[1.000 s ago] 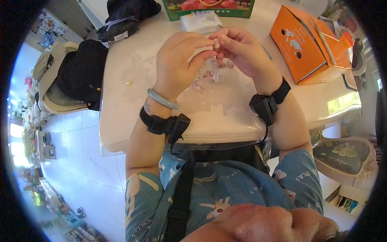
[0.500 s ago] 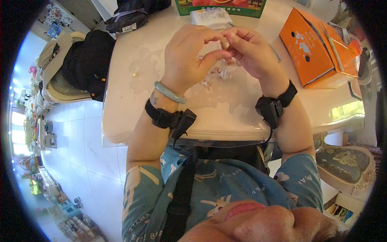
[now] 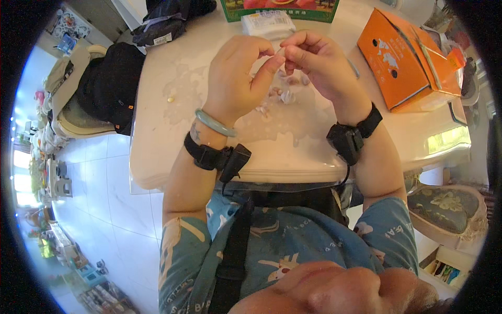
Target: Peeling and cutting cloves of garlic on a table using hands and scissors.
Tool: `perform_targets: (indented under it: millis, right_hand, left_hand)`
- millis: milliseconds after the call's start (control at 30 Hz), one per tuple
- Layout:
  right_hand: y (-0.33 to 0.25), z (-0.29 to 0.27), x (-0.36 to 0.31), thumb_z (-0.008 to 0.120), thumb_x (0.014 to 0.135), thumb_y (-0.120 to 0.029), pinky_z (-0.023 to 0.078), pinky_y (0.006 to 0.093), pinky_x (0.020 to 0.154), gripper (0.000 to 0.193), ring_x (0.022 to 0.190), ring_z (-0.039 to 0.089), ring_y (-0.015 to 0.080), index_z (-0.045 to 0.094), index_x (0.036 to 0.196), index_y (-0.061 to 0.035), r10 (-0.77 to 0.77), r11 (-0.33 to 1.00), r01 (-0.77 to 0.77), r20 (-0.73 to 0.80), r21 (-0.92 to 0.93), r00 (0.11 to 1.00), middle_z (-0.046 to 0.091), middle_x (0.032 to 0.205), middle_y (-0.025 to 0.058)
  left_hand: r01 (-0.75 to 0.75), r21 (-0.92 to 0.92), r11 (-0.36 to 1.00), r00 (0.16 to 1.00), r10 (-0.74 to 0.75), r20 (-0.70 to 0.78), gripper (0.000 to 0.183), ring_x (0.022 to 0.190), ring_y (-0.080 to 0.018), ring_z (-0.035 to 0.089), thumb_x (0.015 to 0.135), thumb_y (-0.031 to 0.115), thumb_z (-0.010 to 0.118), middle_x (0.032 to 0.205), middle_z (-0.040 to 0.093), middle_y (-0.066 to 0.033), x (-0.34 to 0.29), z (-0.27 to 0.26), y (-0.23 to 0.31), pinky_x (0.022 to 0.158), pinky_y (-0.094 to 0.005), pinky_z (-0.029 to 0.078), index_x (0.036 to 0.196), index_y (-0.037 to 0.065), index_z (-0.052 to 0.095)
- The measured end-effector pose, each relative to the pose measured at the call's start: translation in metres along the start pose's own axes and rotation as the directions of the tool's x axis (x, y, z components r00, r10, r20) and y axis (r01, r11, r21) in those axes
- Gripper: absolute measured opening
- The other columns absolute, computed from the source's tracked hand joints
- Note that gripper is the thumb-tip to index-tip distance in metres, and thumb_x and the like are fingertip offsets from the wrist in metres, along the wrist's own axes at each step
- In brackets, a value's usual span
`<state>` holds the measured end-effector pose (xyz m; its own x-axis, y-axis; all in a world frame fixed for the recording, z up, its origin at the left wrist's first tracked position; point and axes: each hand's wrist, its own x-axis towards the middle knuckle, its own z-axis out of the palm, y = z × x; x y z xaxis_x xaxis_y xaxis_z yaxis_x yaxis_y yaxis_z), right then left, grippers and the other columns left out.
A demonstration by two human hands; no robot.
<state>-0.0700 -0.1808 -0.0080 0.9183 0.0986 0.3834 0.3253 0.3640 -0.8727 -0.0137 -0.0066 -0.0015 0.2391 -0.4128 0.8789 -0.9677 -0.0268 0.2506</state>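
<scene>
Over the table [image 3: 193, 157], my left hand [image 3: 243, 76] and my right hand [image 3: 316, 68] meet fingertip to fingertip. Both are closed in a pinch, with a small pale piece of garlic [image 3: 281, 53] between them. Fingers hide most of it, so I cannot tell how much is clove and how much is skin. Below the hands, several garlic cloves and papery skins [image 3: 287, 97] lie scattered on the tabletop. A single pale peeled clove [image 3: 170, 99] sits apart at the left. My wrists carry black straps with small devices, and a pale green bangle [image 3: 214, 123] circles the left one.
A white packet [image 3: 267, 23] stands beyond the hands, before a green printed box [image 3: 282, 11]. To the right is an orange carton [image 3: 400, 63]. A black bag [image 3: 170, 21] rests at the far left. Chairs flank the table, the left one [image 3: 83, 123] draped with black cloth.
My fingertips have drawn slightly apart and the hands have shifted a little left in view. The piece of garlic shows less than before. The whole scene has shifted slightly with the head.
</scene>
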Motion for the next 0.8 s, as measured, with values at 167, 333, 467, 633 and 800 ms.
perform_targets:
  millis: [167, 333, 467, 633, 800]
  right_hand:
    - [0.004, 0.004, -0.001, 0.070, 0.080, -0.011, 0.047, 0.0225, 0.059, 0.015, 0.065, 0.058, 0.0101, 0.063, 0.091, -0.0031, -0.111, 0.965, 0.087, -0.085, -0.246, 0.990, 0.064, 0.078, 0.0041]
    - [0.002, 0.006, -0.001, 0.066, 0.084, -0.020, 0.046, 0.0241, 0.056, 0.016, 0.063, 0.058, 0.0112, 0.063, 0.083, -0.0043, -0.074, 0.918, 0.023, -0.114, -0.396, 0.991, 0.063, 0.073, 0.0044]
    - [0.004, 0.012, -0.003, 0.054, 0.090, -0.034, 0.045, 0.0332, 0.053, 0.032, 0.058, 0.058, 0.0246, 0.062, 0.075, -0.0066, -0.225, 0.378, 0.174, 0.092, -0.909, 0.970, 0.061, 0.065, 0.0100]
    - [-0.001, 0.028, -0.006, 0.052, 0.090, -0.033, 0.044, 0.0363, 0.057, 0.028, 0.064, 0.057, 0.0282, 0.063, 0.082, -0.0087, -0.221, 0.247, 0.127, 0.071, -0.961, 0.973, 0.060, 0.070, 0.0114]
    - [-0.015, 0.044, -0.008, 0.052, 0.087, -0.038, 0.045, 0.0428, 0.055, 0.029, 0.064, 0.060, 0.0329, 0.065, 0.078, -0.0141, -0.099, 0.060, 0.006, 0.000, -0.998, 0.995, 0.062, 0.069, 0.0111]
  left_hand:
    - [0.130, -0.007, 0.991, 0.987, -0.129, 0.101, 0.009, 0.072, -0.0284, 0.057, 0.082, 0.014, 0.062, 0.077, 0.060, -0.0083, -0.001, 0.001, 0.000, 0.062, -0.0357, 0.045, 0.083, 0.005, 0.060]
    - [0.089, 0.060, 0.994, 0.989, -0.095, 0.112, 0.005, 0.073, -0.0289, 0.056, 0.083, 0.009, 0.058, 0.078, 0.060, -0.0088, 0.001, -0.001, -0.001, 0.063, -0.0368, 0.045, 0.084, 0.004, 0.060]
    - [0.063, 0.049, 0.997, 0.983, -0.071, 0.168, 0.005, 0.072, -0.0292, 0.056, 0.084, 0.008, 0.056, 0.079, 0.059, -0.0112, 0.000, -0.003, 0.000, 0.063, -0.0355, 0.045, 0.085, 0.004, 0.060]
    - [0.534, -0.459, 0.710, 0.845, -0.428, 0.321, 0.013, 0.073, -0.0160, 0.057, 0.090, 0.006, 0.045, 0.081, 0.058, -0.0057, -0.012, 0.008, -0.002, 0.065, -0.0291, 0.045, 0.095, 0.001, 0.057]
    - [0.661, -0.532, 0.530, 0.740, -0.577, 0.345, 0.016, 0.078, -0.0068, 0.049, 0.094, 0.009, 0.039, 0.084, 0.052, 0.0000, -0.030, 0.006, -0.018, 0.070, -0.0211, 0.042, 0.097, 0.002, 0.054]
